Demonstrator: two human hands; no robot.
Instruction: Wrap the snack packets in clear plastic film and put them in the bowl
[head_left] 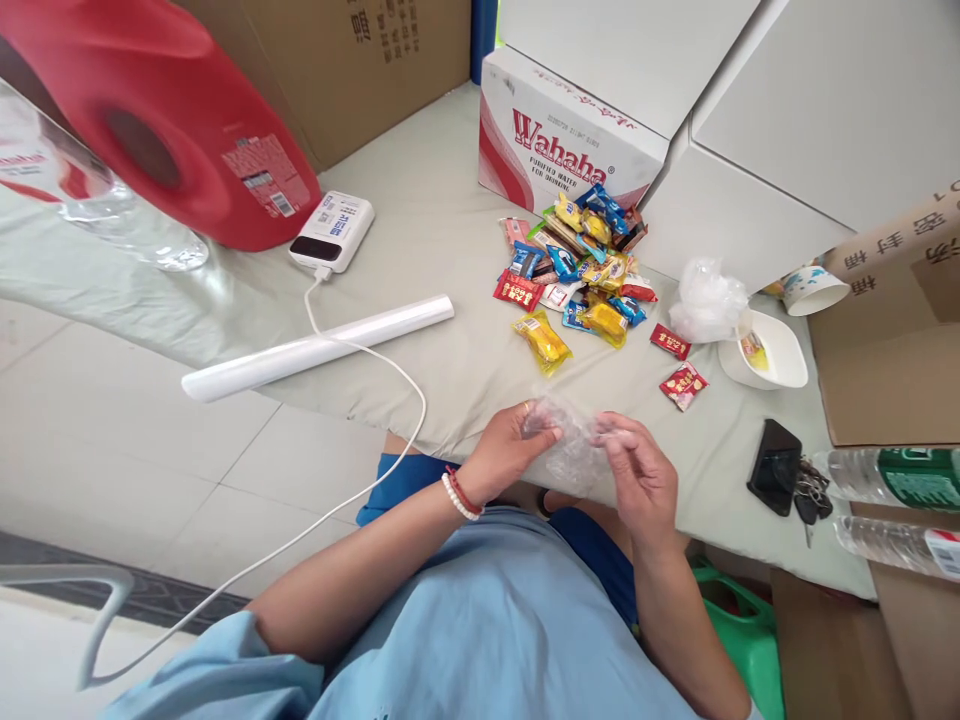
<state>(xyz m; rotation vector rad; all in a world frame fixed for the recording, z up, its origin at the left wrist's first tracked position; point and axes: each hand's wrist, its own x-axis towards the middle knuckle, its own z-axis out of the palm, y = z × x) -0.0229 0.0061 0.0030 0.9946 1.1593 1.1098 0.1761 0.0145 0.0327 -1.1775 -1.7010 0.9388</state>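
Between my two hands, close to the table's front edge, hangs a clear plastic bag (571, 448), thin and crumpled. My left hand (504, 448) pinches its left side, thumb against fingers. On the other side, my right hand (639, 472) grips the bag with its fingertips. Just beyond the bag lies a yellow-wrapped snack (543, 342), at the near end of a pile of small wrapped snacks (581, 265) in blue, yellow and red. Two red packets (683, 385) rest to the right of the pile.
Behind the pile stands a Wahaha water carton (559, 140). A white bowl (780, 350), a crumpled bag (707, 300), a paper cup (816, 290), a phone (775, 467) and keys (811, 492) are at right. At left are a white tube (319, 348), a cabled power bank (332, 232) and a red jug (202, 130).
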